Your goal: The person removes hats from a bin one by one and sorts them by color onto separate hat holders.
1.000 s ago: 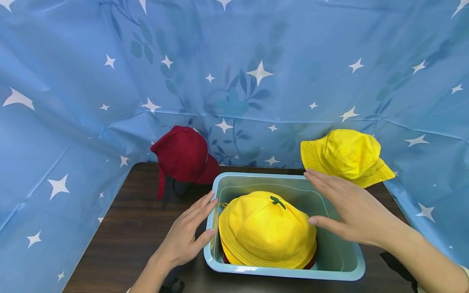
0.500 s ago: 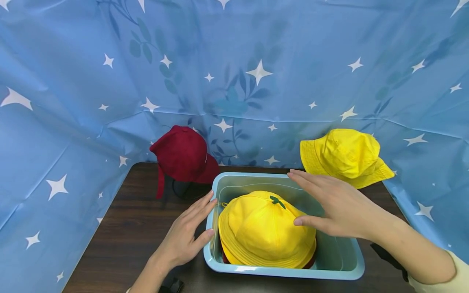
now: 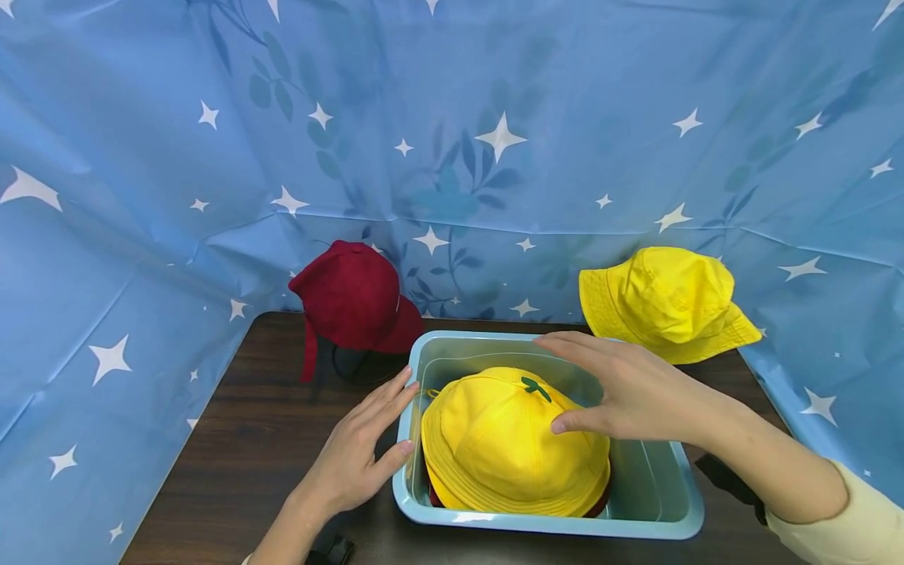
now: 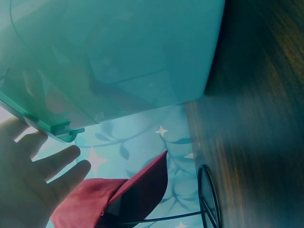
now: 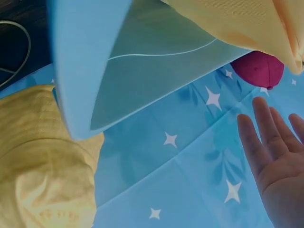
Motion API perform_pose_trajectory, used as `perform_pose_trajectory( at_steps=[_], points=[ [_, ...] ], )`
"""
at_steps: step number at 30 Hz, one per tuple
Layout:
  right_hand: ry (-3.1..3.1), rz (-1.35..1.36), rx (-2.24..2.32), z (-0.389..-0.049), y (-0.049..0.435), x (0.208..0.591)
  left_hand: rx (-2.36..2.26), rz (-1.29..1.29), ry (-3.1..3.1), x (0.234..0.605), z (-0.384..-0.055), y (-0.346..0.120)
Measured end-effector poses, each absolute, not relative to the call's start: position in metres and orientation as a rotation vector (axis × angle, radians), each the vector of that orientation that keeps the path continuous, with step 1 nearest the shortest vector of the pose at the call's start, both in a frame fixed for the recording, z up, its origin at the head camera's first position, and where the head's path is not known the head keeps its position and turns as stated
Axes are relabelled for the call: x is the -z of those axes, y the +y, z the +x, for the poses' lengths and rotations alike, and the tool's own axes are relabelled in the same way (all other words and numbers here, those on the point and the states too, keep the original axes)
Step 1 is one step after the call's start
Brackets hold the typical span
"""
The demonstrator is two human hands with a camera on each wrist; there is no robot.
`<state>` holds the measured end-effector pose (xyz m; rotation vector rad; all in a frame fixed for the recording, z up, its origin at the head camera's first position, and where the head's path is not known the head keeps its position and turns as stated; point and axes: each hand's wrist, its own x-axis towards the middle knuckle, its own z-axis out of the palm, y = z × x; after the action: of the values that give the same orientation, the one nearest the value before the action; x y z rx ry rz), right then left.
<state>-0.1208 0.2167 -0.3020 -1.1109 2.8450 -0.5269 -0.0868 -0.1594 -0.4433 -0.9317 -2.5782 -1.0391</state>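
At the left, a stretch of dark table [image 3: 226, 439] is shown, backed by a blue, star-printed curtain [image 3: 452, 102]. Near the table's back edge a red cap [image 3: 356, 298] is seen, its brim turned to the right, with a black wire stand [image 4: 209, 199] below it. In front of the cap, the left hand [image 3: 360, 451] is held at the left rim of a blue tub [image 3: 551, 527]; its fingers are extended and spread, and nothing is gripped. Inside the tub, toward its left side, a yellow hat [image 3: 508, 451] is placed crown up, topped by a green sprig [image 3: 537, 390]. Something dark red [image 3: 599, 502] is partly covered by its brim. Above the right part of this hat and the tub, the right hand [image 3: 628, 388] is held with fingers extended, thumb apart, and nothing grasped; whether the hat is touched by the thumb cannot be told. Behind the tub's right corner, the other yellow hat [image 3: 667, 298] is tilted, its crown uppermost. At the far right, a pale sleeve [image 3: 840, 510] is shown.
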Motion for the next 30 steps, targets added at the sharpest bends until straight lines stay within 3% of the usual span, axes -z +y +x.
perform_pose_trajectory(
  at_steps=[30],
  points=[
    [2.552,-1.103,0.703,-0.143,0.194,0.309,1.074,-0.927,-2.577,0.444,-0.088,-0.159]
  ],
)
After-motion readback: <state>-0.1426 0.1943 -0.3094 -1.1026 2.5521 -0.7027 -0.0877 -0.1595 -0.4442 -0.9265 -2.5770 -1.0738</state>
